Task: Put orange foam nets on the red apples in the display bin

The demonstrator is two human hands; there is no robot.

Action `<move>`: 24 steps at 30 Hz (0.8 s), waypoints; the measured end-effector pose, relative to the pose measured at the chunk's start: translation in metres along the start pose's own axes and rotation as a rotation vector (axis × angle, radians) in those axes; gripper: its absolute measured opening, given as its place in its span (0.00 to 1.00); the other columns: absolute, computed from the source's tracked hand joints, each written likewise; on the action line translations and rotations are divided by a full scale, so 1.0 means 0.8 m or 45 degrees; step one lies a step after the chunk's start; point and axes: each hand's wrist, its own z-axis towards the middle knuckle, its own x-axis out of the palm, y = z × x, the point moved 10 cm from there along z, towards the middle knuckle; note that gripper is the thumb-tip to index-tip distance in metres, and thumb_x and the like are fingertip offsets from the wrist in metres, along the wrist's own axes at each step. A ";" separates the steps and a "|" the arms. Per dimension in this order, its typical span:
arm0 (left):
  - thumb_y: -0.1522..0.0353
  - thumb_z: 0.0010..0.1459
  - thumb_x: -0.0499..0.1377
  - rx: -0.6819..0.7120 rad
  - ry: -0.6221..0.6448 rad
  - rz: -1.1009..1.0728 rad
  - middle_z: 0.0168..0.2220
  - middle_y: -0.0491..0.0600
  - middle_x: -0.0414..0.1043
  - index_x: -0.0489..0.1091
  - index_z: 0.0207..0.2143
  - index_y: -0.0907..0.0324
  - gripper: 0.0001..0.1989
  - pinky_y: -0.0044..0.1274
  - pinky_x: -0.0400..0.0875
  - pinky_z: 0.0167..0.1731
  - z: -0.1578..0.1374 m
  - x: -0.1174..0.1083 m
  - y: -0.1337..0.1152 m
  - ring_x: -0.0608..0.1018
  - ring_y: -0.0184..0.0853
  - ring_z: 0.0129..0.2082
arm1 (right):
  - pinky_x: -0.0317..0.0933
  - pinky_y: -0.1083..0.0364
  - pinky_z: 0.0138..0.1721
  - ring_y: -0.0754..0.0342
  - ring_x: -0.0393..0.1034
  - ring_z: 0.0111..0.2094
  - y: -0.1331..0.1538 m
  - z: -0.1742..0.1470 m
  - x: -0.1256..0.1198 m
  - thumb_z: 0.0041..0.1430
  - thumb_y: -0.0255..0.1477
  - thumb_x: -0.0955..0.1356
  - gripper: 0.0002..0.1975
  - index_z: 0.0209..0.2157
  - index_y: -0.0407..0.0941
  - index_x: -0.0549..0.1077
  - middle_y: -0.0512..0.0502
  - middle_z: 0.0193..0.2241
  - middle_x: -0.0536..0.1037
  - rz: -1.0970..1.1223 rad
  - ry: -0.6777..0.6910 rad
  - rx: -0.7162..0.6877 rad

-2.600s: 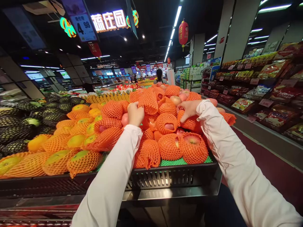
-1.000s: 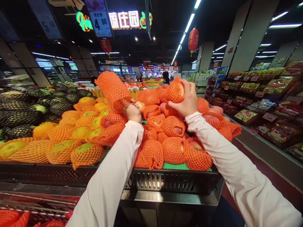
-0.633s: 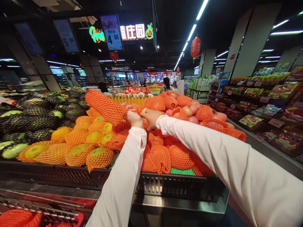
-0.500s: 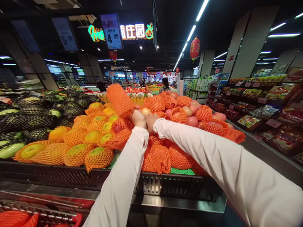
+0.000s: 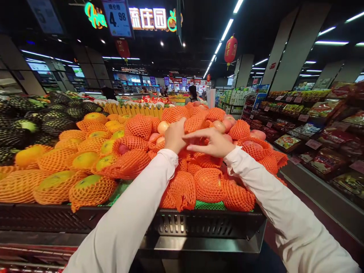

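Observation:
My left hand point(image 5: 174, 137) is raised over the heap of apples, its fingers closed round an orange foam net sleeve point(image 5: 196, 122) that sticks out to the right. Just right of it, my right hand point(image 5: 212, 142) is stretched out flat with thumb and fingers apart, the fingertips close to the left hand. Whether they touch the sleeve I cannot tell. A pale bare apple point(image 5: 163, 127) lies behind the left wrist. Below both hands, apples in orange foam nets point(image 5: 209, 184) fill the front of the heap.
Oranges in foam nets point(image 5: 85, 161) lie on the left, with dark-netted green produce point(image 5: 57, 117) behind them. A black slatted crate edge point(image 5: 199, 223) runs along the front. Shelves of packaged goods point(image 5: 318, 140) stand at the right. A person point(image 5: 192, 94) is far ahead.
The foam net sleeve has swung from the upper left to the right of my left hand. My right hand has moved right and opened. The view has shifted slightly right.

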 end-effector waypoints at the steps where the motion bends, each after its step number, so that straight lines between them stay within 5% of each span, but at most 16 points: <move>1: 0.73 0.44 0.62 0.021 0.054 0.072 0.31 0.50 0.75 0.68 0.36 0.55 0.14 0.29 0.62 0.35 -0.001 0.005 -0.003 0.76 0.46 0.37 | 0.66 0.53 0.38 0.55 0.73 0.33 -0.004 -0.003 0.005 0.59 0.34 0.70 0.16 0.48 0.43 0.79 0.46 0.35 0.83 -0.031 -0.029 -0.001; 4: 0.69 0.52 0.58 0.022 0.012 0.116 0.29 0.49 0.74 0.68 0.31 0.57 0.03 0.27 0.59 0.32 -0.002 0.002 -0.003 0.74 0.41 0.33 | 0.65 0.53 0.37 0.56 0.71 0.29 -0.023 -0.008 -0.010 0.58 0.30 0.70 0.18 0.49 0.42 0.79 0.47 0.32 0.82 -0.089 -0.309 0.094; 8: 0.69 0.58 0.53 0.064 -0.182 -0.049 0.24 0.45 0.68 0.63 0.25 0.57 0.08 0.26 0.56 0.30 -0.002 -0.016 -0.003 0.69 0.34 0.27 | 0.61 0.55 0.28 0.58 0.65 0.21 -0.061 -0.028 -0.054 0.54 0.30 0.72 0.19 0.48 0.41 0.79 0.54 0.18 0.73 0.127 -0.721 0.371; 13: 0.70 0.55 0.57 0.376 -0.095 0.058 0.27 0.46 0.69 0.64 0.29 0.58 0.03 0.26 0.59 0.31 -0.019 -0.006 -0.049 0.71 0.35 0.29 | 0.46 0.61 0.15 0.63 0.54 0.12 -0.102 -0.043 -0.036 0.48 0.29 0.72 0.05 0.27 0.43 0.75 0.58 0.11 0.66 0.803 -0.809 0.665; 15: 0.69 0.55 0.58 0.502 -0.017 0.128 0.31 0.49 0.72 0.67 0.32 0.58 0.02 0.26 0.61 0.32 -0.031 0.005 -0.071 0.74 0.38 0.33 | 0.45 0.62 0.13 0.64 0.56 0.13 -0.107 -0.043 -0.028 0.46 0.28 0.72 0.07 0.23 0.44 0.70 0.57 0.14 0.69 0.995 -0.867 0.661; 20: 0.67 0.60 0.55 0.550 0.180 0.222 0.36 0.51 0.76 0.70 0.37 0.58 0.07 0.27 0.65 0.34 -0.046 0.028 -0.092 0.77 0.40 0.35 | 0.71 0.58 0.31 0.56 0.75 0.33 -0.111 -0.049 -0.047 0.53 0.30 0.68 0.03 0.28 0.46 0.69 0.51 0.25 0.78 1.274 -1.189 0.510; 24: 0.64 0.63 0.52 0.417 0.176 0.372 0.36 0.51 0.79 0.71 0.45 0.57 0.12 0.27 0.63 0.30 -0.043 0.028 -0.083 0.79 0.42 0.35 | 0.72 0.49 0.50 0.51 0.74 0.50 -0.086 -0.038 -0.057 0.60 0.39 0.63 0.11 0.37 0.47 0.72 0.48 0.37 0.81 1.326 -1.124 0.345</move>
